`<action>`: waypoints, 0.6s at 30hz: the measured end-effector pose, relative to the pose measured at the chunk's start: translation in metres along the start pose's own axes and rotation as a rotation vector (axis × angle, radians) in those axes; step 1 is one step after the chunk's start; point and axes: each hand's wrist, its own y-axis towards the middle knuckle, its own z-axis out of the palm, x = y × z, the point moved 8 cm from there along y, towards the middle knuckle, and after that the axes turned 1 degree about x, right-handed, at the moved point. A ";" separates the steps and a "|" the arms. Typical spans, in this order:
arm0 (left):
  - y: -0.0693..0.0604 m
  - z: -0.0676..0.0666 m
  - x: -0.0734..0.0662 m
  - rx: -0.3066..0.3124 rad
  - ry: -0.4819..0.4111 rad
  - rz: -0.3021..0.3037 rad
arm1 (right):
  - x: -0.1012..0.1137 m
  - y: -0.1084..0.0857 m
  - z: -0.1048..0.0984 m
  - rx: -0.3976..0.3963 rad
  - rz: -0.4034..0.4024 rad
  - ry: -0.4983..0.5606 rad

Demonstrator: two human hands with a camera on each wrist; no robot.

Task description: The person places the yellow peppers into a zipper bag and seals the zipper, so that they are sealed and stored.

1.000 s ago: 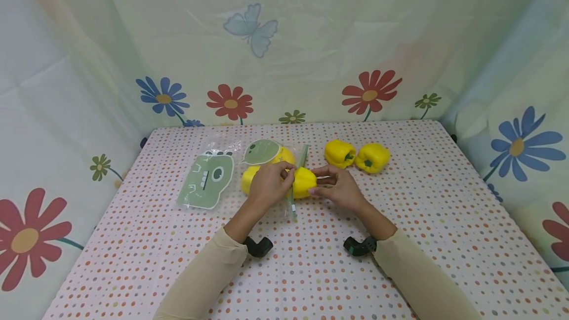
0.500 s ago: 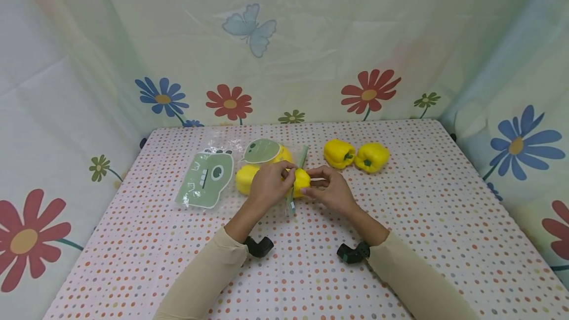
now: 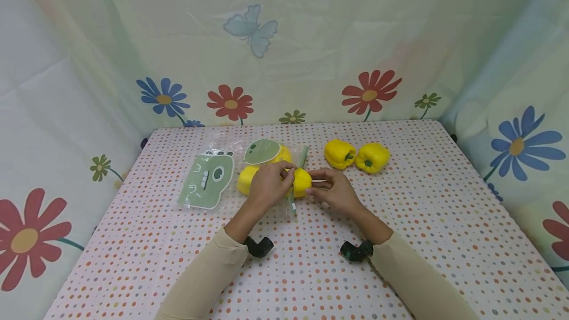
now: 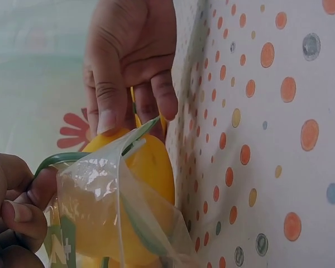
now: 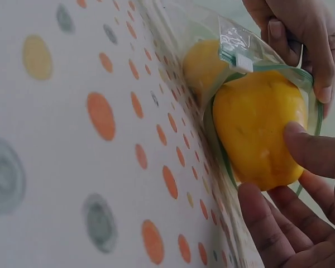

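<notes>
A clear zip bag (image 3: 261, 152) with a green print lies mid-table, its green-edged mouth spread toward the right. My left hand (image 3: 270, 181) pinches the rim of that mouth between thumb and fingers. In the opening sits a yellow bell pepper (image 5: 259, 125), partly inside the bag. Thumb and fingers of my right hand (image 3: 335, 189) hold its outer end, thumb on one side and fingers below in the right wrist view. Deeper in the bag are more yellow peppers (image 3: 246, 180), partly hidden by my left hand and the print. A white slider (image 5: 244, 62) sits on the zip.
Two more yellow bell peppers (image 3: 340, 154) lie side by side behind my right hand. Left of the bag, a second clear bag (image 3: 206, 181) with a green one-eyed monster print lies flat. The table has a dotted cloth (image 3: 306, 270), and flowered curtains (image 3: 329, 53) surround it.
My right hand has moved a little left, and the pepper it holds sits deeper in the bag mouth. The pepper inside has shifted slightly left. My left hand keeps its place on the rim.
</notes>
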 end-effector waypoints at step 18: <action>-0.001 -0.003 -0.001 -0.024 -0.007 0.019 | 0.008 -0.004 0.007 -0.044 -0.018 0.010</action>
